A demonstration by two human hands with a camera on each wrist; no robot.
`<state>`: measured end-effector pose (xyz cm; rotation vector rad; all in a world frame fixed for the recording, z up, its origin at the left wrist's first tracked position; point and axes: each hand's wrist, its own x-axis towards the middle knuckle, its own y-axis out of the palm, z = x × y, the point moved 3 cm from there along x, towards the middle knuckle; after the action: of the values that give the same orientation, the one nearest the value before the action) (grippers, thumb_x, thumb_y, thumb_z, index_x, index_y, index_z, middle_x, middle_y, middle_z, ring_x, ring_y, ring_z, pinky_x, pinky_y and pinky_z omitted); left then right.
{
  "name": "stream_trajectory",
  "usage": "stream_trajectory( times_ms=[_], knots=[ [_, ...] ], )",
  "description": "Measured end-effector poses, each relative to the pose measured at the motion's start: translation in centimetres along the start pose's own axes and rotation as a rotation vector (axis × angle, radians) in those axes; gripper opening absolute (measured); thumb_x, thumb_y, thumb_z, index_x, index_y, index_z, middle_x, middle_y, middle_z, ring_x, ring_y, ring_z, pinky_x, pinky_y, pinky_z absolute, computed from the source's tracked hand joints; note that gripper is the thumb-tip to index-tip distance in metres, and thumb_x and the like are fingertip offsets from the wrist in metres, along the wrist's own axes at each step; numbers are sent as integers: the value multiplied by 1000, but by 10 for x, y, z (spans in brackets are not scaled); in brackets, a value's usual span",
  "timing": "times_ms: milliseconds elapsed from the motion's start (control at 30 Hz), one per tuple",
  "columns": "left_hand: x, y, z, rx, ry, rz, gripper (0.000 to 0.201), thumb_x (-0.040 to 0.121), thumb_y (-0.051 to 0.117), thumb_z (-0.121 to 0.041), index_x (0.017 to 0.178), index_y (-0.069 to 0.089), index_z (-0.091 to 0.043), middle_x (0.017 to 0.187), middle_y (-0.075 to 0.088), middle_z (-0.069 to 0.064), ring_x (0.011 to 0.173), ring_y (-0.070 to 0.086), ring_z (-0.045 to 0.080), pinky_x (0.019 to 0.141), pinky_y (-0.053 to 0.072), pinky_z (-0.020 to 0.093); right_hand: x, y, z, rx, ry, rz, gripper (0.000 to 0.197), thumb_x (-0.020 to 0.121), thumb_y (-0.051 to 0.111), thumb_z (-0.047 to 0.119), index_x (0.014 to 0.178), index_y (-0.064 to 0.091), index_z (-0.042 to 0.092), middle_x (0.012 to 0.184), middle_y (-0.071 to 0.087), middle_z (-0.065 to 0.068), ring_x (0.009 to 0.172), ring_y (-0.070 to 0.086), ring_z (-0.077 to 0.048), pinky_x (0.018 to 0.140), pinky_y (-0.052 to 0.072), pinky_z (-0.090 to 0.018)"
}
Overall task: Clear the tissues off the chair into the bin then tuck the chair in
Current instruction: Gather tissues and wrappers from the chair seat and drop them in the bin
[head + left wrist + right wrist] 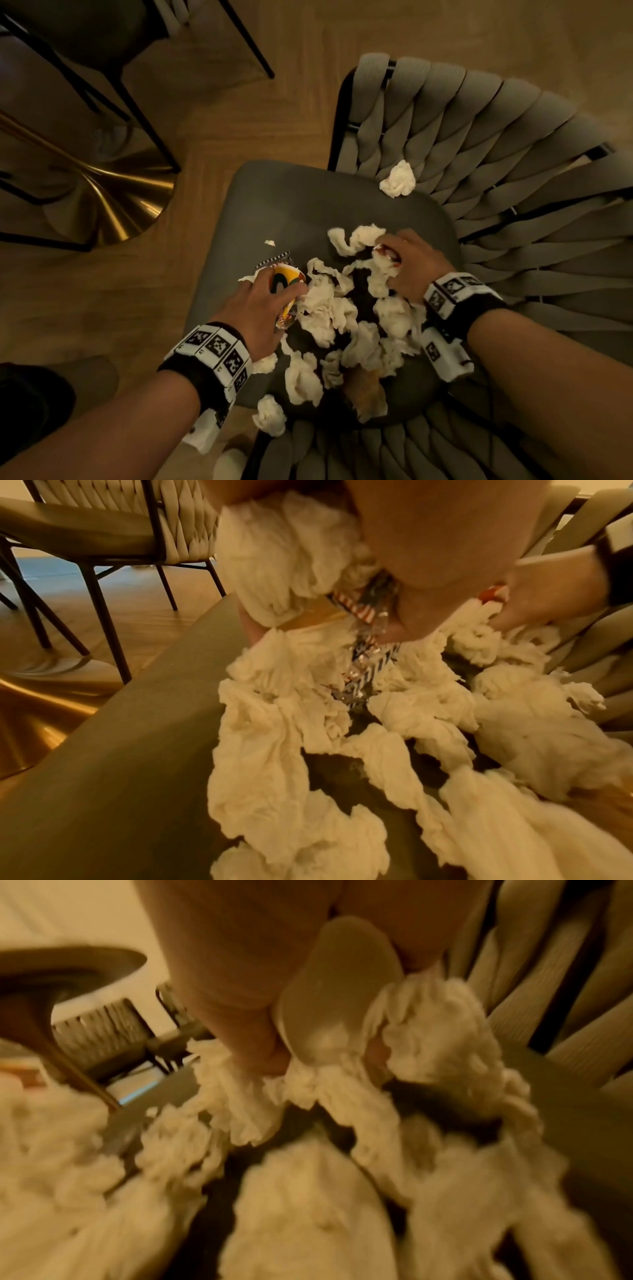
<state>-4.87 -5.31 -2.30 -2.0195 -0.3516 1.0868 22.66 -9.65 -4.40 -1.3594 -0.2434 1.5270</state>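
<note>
A heap of crumpled white tissues (342, 325) covers the grey chair seat (274, 205), with a few wrappers mixed in. My left hand (284, 291) grips a yellow printed wrapper (286, 279) together with tissue at the heap's left side. In the left wrist view that hand (428, 561) bunches tissues (291, 561) and a striped wrapper (363, 607). My right hand (400, 263) curls round tissues and a red-and-white wrapper (388, 253) on the right. The right wrist view is blurred and shows curled fingers (257, 1001) clutching tissue (438, 1031). One tissue ball (399, 180) lies by the woven backrest (496, 137).
Another tissue ball (270, 416) sits at the seat's near edge. A gold table base (113, 192) and another chair's black legs (137, 102) stand to the left on the wooden floor. A dark shoe (30, 394) shows at lower left. No bin is in view.
</note>
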Motion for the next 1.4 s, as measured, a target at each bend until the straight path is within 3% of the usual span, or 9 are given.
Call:
stream_trajectory(
  times_ms=[200,333,433,500,600,833,1067,1233,1400],
  knots=[
    [-8,-11,-4,-34,-21,4,74,77,67,-28,125,17,-53,141,25,7,113,47,32,90,52,47,-44,-47,-6,78,-44,-213,67,72,75,22,124,39,45,135,38,2,108,56,-30,90,52,-48],
    [-10,-20,-4,-45,-46,-14,77,74,70,-27,126,20,-52,139,29,6,107,51,28,83,55,43,-67,-19,-7,-104,4,40,71,73,72,28,124,30,54,140,25,6,110,54,-30,89,53,-44],
    [-11,-18,-5,-33,-41,-23,75,75,70,-26,127,22,-49,140,29,6,109,51,28,85,54,39,-70,31,-10,-287,-4,237,78,77,67,24,134,21,52,154,6,0,132,32,-39,97,48,-49],
    [-11,-15,-5,-18,-29,-35,74,76,70,-26,128,22,-48,142,27,7,111,49,28,87,53,38,-60,55,-16,-362,20,302,89,77,69,20,139,12,52,158,-7,-2,140,15,-45,102,43,-56],
    [-11,-10,-3,-16,-24,-39,73,77,69,-26,128,21,-46,142,24,7,113,48,29,90,51,38,-45,66,-19,-418,32,288,97,73,75,20,140,10,48,156,-11,-4,139,11,-47,101,43,-58],
    [-19,-8,-2,-14,-29,-58,72,76,68,-27,129,22,-45,139,30,8,110,48,28,86,50,37,-38,64,-12,-415,23,285,78,77,68,23,140,25,39,155,9,-7,128,33,-46,97,47,-54],
    [-47,-44,-12,-222,-79,-115,68,78,68,-23,127,27,-49,135,32,3,112,47,25,88,47,33,-69,-7,2,82,48,30,60,72,73,15,127,51,28,126,55,-6,117,53,-29,99,47,-43],
    [-95,-90,-23,-361,-43,-249,70,75,70,-14,127,35,-44,135,36,3,112,46,22,94,42,30,-125,-78,13,294,-40,-183,50,67,76,6,108,61,32,100,68,1,93,64,-20,84,51,-33],
    [-159,-133,-27,-406,-40,-376,70,72,71,-11,126,37,-40,128,43,3,101,46,13,83,41,25,-186,-135,59,399,-228,-272,31,72,74,5,93,63,25,83,69,8,75,62,-2,68,47,-16]
  ],
)
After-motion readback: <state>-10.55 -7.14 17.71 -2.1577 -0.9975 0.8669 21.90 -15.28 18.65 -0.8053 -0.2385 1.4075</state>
